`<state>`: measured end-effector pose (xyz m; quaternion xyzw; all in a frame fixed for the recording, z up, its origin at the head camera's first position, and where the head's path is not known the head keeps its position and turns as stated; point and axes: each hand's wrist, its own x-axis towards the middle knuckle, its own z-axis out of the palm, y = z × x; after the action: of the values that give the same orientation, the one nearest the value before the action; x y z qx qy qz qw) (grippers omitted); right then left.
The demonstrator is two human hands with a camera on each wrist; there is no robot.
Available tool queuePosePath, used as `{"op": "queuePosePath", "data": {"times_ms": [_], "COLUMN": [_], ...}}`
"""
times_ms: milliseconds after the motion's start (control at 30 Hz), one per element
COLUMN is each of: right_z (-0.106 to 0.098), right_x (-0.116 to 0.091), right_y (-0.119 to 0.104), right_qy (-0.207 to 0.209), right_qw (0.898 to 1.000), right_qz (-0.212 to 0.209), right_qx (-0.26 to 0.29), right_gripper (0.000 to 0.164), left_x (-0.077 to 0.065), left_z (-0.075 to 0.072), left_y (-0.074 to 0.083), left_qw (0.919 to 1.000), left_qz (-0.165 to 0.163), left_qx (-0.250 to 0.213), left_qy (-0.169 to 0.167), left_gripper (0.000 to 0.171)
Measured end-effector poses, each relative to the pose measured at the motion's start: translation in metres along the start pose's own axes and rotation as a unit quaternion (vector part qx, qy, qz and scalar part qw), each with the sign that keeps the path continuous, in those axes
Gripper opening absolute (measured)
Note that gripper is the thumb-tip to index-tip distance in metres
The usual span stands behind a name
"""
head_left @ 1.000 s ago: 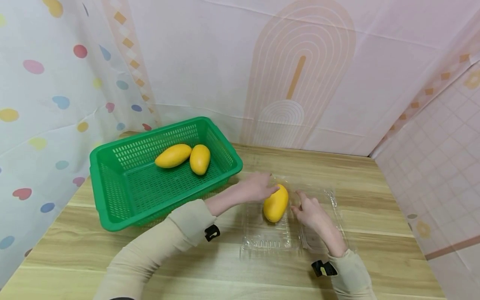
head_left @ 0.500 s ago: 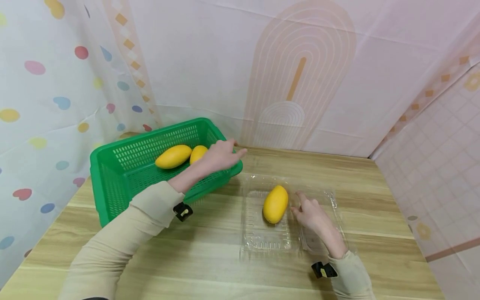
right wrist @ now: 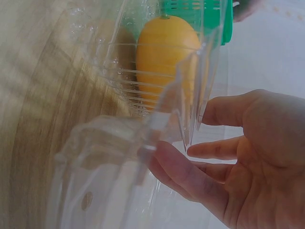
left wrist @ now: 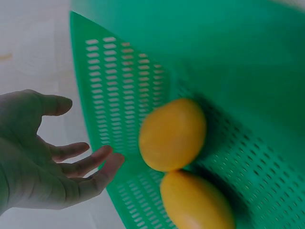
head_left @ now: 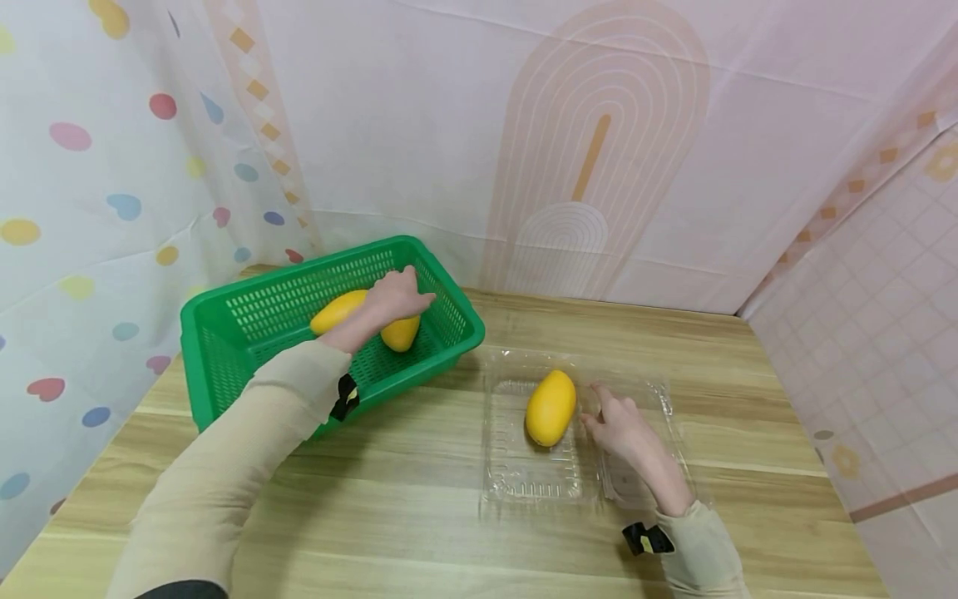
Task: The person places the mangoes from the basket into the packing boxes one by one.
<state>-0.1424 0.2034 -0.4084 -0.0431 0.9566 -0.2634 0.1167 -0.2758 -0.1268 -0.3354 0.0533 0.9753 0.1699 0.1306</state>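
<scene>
In the head view my left hand hovers over the green basket, above a yellow mango. A second mango lies beside that one, partly covered by the hand. The left wrist view shows the left hand with thumb and fingers spread, holding nothing, apart from both mangoes. My right hand pinches the middle edge of an open clear plastic clamshell box, between its two halves. One mango lies in the box's left half.
A wooden table carries the basket at left and the box at right. The patterned cloth rises behind and at both sides. The basket's near rim stands higher than the table.
My left hand has moved left from the mango in the box, across to the basket, and lowered over the mangoes there. The right hand and the box stay in place.
</scene>
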Motion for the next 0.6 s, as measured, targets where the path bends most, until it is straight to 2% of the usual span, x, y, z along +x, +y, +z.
{"op": "queuePosePath", "data": {"times_ms": [167, 367, 500, 600], "right_z": [0.0, -0.001, -0.002, -0.002], "right_x": [0.0, 0.0, 0.0, 0.0], "right_y": [0.0, 0.001, 0.0, 0.0], "right_qy": [-0.002, -0.001, -0.003, -0.006], "right_qw": [1.0, 1.0, 1.0, 1.0], "right_qz": [0.003, 0.004, 0.007, 0.006], "right_qx": [0.003, 0.005, 0.005, 0.006], "right_gripper": [0.063, 0.062, 0.062, 0.062], "left_x": [0.01, 0.021, 0.027, 0.03], "left_z": [0.002, 0.004, 0.007, 0.009], "left_y": [-0.007, -0.009, -0.011, -0.012], "left_qw": [0.9981, 0.9931, 0.9872, 0.9837], "left_qz": [-0.022, -0.041, -0.044, -0.042], "left_qx": [0.039, 0.081, 0.107, 0.128], "left_qy": [-0.043, -0.074, -0.109, -0.119], "left_gripper": [0.074, 0.075, 0.074, 0.075]}}
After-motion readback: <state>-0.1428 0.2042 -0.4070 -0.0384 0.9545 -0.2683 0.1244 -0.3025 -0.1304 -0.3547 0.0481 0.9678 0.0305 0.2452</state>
